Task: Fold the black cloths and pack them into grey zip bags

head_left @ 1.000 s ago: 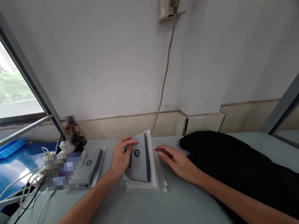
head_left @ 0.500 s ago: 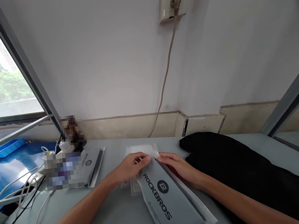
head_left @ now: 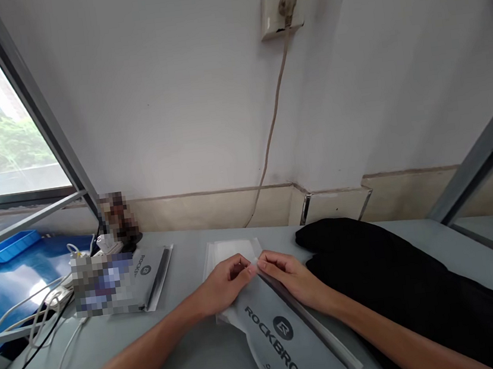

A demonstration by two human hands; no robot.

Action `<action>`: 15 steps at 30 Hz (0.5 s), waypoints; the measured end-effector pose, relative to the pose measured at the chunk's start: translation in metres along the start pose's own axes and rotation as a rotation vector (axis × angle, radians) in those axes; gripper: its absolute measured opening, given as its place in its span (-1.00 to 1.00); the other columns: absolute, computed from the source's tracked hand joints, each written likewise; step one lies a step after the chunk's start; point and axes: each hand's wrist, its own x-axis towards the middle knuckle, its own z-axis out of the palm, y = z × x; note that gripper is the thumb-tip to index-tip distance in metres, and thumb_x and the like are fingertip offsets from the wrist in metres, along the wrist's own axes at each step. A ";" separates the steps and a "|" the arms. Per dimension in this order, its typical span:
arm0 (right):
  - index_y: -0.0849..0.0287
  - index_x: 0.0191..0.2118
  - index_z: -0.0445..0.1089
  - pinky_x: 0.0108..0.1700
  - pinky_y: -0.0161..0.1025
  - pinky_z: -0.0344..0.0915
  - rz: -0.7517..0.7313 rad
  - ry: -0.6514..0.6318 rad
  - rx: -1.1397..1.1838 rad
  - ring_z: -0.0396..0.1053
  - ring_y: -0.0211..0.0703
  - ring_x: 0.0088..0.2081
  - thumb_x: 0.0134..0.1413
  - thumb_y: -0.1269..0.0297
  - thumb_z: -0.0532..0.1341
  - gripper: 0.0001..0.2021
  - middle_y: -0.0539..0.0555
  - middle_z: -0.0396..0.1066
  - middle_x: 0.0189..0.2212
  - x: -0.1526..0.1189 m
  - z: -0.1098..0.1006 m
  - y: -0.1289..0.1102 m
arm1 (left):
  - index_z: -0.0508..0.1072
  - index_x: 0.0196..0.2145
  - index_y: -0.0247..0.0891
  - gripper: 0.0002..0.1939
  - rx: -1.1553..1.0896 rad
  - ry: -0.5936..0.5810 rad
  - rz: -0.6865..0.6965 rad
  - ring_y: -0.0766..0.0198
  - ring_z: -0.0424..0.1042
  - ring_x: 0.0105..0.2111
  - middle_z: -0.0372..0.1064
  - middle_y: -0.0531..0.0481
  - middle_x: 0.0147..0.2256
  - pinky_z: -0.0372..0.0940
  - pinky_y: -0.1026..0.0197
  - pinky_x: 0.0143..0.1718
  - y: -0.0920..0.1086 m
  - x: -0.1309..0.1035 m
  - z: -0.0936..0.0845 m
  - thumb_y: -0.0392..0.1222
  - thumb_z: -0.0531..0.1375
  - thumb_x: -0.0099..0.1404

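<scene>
A frosted plastic bag (head_left: 276, 336) printed ROCKBROS slants across the table below my hands, its top end pinched between them. My left hand (head_left: 227, 282) grips the bag's top edge with thumb and fingers. Beside it, fingertips almost touching, my right hand (head_left: 291, 275) pinches the same edge from the right. Clear plastic packaging (head_left: 232, 249) lies flat behind my left hand and is partly covered by it. What is inside the bag cannot be made out.
Another ROCKBROS bag (head_left: 152, 277) lies at the left, near white cables (head_left: 43, 323) and a blue tray (head_left: 11, 246). Black cloth (head_left: 387, 275) covers much of the right side. A plugged cord (head_left: 272, 121) hangs down the wall.
Both hands have drawn closer together at the bag's top edge and moved slightly down. The bag's printed face has shifted down and to the right.
</scene>
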 end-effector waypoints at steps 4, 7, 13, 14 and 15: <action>0.13 -0.40 0.33 -0.32 -0.26 0.09 -0.004 -0.079 -0.008 0.11 -0.22 -0.39 0.33 -0.14 0.19 -0.56 -0.09 0.16 -0.46 -0.001 0.002 -0.001 | 0.39 -0.27 -0.26 -0.58 -0.094 -0.031 0.001 0.33 0.16 -0.41 0.21 0.09 -0.40 0.10 0.29 -0.39 -0.001 0.000 0.002 0.20 0.16 0.44; 0.13 -0.45 0.29 -0.37 -0.28 0.06 0.007 -0.063 -0.011 0.05 -0.26 -0.43 0.30 -0.16 0.21 -0.53 -0.12 0.09 -0.50 -0.001 0.000 -0.002 | 0.40 -0.31 -0.25 -0.61 -0.084 0.045 0.044 0.34 0.19 -0.41 0.24 0.09 -0.40 0.13 0.30 -0.38 0.001 0.002 -0.005 0.16 0.19 0.43; 0.10 -0.48 0.27 -0.56 -0.34 0.04 0.102 0.016 -0.024 0.07 -0.32 -0.59 0.21 -0.17 0.25 -0.55 -0.16 0.10 -0.61 0.005 -0.017 0.003 | 0.38 -0.33 -0.21 -0.56 -0.119 0.398 -0.010 0.34 0.24 -0.49 0.26 0.11 -0.46 0.15 0.32 -0.47 -0.002 0.017 -0.056 0.25 0.27 0.30; 0.09 -0.48 0.27 -0.59 -0.35 0.03 0.119 0.031 -0.027 0.08 -0.33 -0.63 0.22 -0.14 0.24 -0.56 -0.16 0.13 -0.64 0.006 -0.021 0.004 | 0.38 -0.34 -0.21 -0.54 -0.120 0.446 -0.016 0.34 0.24 -0.51 0.26 0.12 -0.47 0.15 0.33 -0.49 -0.004 0.019 -0.065 0.27 0.29 0.27; 0.09 -0.48 0.27 -0.62 -0.36 0.02 0.130 0.046 -0.029 0.09 -0.33 -0.65 0.23 -0.11 0.24 -0.58 -0.16 0.17 -0.66 0.007 -0.025 0.006 | 0.38 -0.35 -0.21 -0.53 -0.116 0.475 -0.023 0.35 0.26 -0.51 0.27 0.12 -0.48 0.16 0.33 -0.51 -0.006 0.021 -0.072 0.28 0.30 0.25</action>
